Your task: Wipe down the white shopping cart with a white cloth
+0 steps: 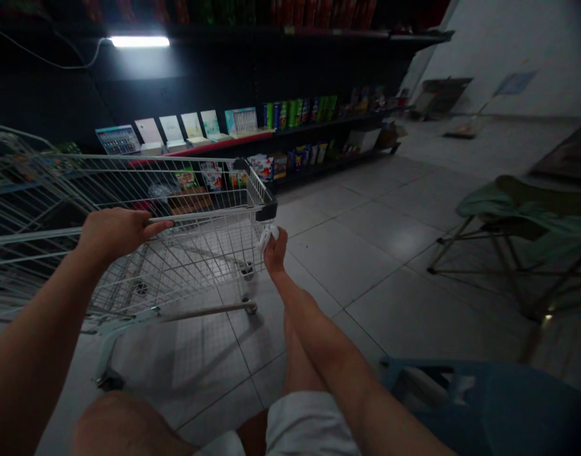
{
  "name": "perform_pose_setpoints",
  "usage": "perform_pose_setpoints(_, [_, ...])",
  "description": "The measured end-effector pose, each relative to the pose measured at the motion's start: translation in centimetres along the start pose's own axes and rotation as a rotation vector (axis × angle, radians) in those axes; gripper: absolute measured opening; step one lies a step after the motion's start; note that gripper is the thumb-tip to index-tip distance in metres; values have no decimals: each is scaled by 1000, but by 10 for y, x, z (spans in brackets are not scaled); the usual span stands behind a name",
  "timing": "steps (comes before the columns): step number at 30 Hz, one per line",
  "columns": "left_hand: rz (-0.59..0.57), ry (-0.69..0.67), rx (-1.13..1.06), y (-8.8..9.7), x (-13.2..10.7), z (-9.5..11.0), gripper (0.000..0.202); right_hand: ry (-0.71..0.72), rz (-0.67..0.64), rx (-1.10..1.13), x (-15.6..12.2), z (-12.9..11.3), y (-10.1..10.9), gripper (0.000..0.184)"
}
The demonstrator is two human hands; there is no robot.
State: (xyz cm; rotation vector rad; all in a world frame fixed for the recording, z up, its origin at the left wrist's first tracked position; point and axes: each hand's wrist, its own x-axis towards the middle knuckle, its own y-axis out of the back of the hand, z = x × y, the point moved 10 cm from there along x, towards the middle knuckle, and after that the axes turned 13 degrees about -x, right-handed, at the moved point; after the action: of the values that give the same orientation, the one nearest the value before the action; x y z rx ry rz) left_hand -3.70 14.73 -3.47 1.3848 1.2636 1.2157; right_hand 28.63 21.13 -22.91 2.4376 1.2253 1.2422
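A wire shopping cart (209, 218) stands in front of me, with its dark-cornered end toward the right. My left hand (114, 234) is closed over the cart's top side rail, the index finger lying along it. My right hand (275, 250) is closed on a crumpled white cloth or wipe (268, 238), held against the end of the cart just below the black corner piece (266, 211). The exact kind of white material is hard to make out. Through the wires the basket shows the floor and the shelf goods behind.
Dark shelves (314, 126) behind the cart carry cans, boxes and snack packs under a lit tube lamp (139, 42). A folding chair (532, 209) stands at the right, a blue plastic stool (485, 405) close at lower right. A dustpan-like object (464, 130) lies on the tiled floor.
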Motion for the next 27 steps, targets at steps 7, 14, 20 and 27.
perform_pose_setpoints(7, [-8, 17, 1, -1, -8, -11, 88, 411, -108, 106, -16, -43, 71, 18])
perform_pose_setpoints(14, [4, -84, 1, 7, -25, -1, 92, 627, -184, -95, 69, -148, 113, 24])
perform_pose_setpoints(20, [28, -85, -18, 10, -21, 0, 90, 679, -735, -543, 115, -162, 3, 36])
perform_pose_setpoints(27, [18, -64, -41, 7, -34, -2, 78, 700, -729, -604, 93, -166, 14, 34])
